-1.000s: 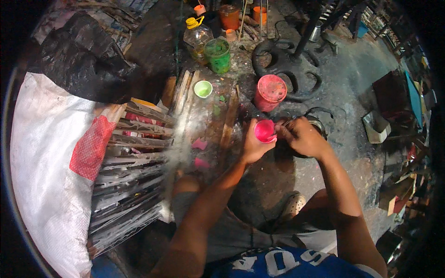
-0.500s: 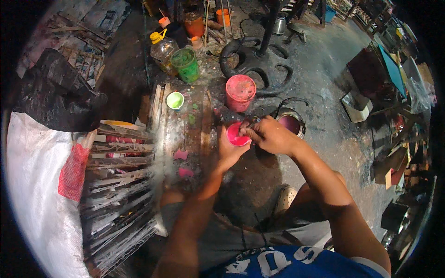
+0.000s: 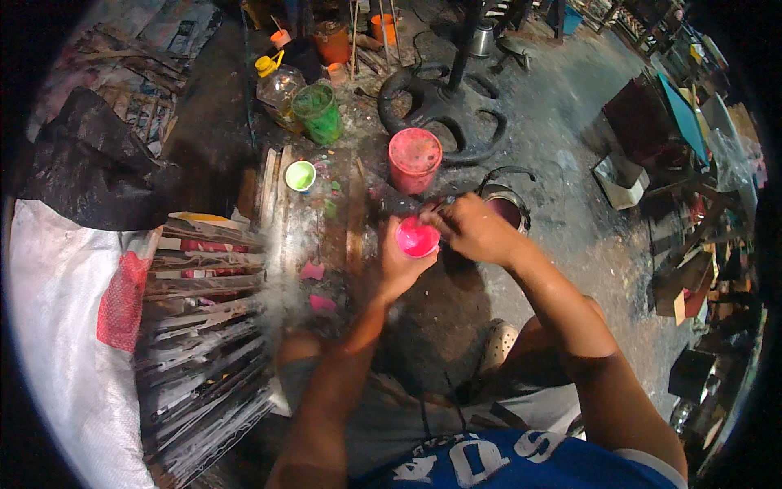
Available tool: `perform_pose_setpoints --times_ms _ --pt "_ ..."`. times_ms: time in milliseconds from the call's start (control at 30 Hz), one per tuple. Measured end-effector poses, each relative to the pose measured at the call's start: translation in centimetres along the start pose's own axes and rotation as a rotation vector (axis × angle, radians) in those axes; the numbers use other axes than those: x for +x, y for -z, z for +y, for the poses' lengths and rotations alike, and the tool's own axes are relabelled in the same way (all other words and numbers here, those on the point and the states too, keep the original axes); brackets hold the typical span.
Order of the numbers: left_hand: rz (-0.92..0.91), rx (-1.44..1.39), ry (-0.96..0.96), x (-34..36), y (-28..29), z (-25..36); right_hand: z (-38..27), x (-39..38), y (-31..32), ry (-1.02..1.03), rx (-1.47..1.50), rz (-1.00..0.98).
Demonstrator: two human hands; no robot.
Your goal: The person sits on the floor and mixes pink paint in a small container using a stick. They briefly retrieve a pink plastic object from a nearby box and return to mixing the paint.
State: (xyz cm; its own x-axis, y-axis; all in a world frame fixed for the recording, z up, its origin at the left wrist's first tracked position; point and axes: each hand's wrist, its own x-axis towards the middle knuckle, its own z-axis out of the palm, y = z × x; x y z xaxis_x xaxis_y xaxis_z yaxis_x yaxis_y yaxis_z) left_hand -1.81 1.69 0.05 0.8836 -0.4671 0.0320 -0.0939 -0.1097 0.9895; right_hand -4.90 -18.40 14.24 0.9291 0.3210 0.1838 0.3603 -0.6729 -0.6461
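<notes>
My left hand (image 3: 399,266) grasped the cup (image 3: 432,251), pink liquid (image 3: 415,242) already inside, while my right hand (image 3: 477,231) curled near its rim, any hold unclear, the work seemingly unfinished.

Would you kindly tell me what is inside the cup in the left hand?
The cup holds glossy pink material; the right hand covers part of its far edge, and the bottom is hidden.
</notes>
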Motion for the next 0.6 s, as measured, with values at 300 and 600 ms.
perform_pose_setpoints --times_ms 300,600 --pt "0.046 -0.017 -0.098 -0.08 -0.12 0.03 0.15 0.18 0.85 -0.243 -0.029 -0.136" --pt "0.052 -0.105 -0.045 -0.16 0.06 0.27 0.51 0.01 -0.13 0.02 0.035 -0.011"
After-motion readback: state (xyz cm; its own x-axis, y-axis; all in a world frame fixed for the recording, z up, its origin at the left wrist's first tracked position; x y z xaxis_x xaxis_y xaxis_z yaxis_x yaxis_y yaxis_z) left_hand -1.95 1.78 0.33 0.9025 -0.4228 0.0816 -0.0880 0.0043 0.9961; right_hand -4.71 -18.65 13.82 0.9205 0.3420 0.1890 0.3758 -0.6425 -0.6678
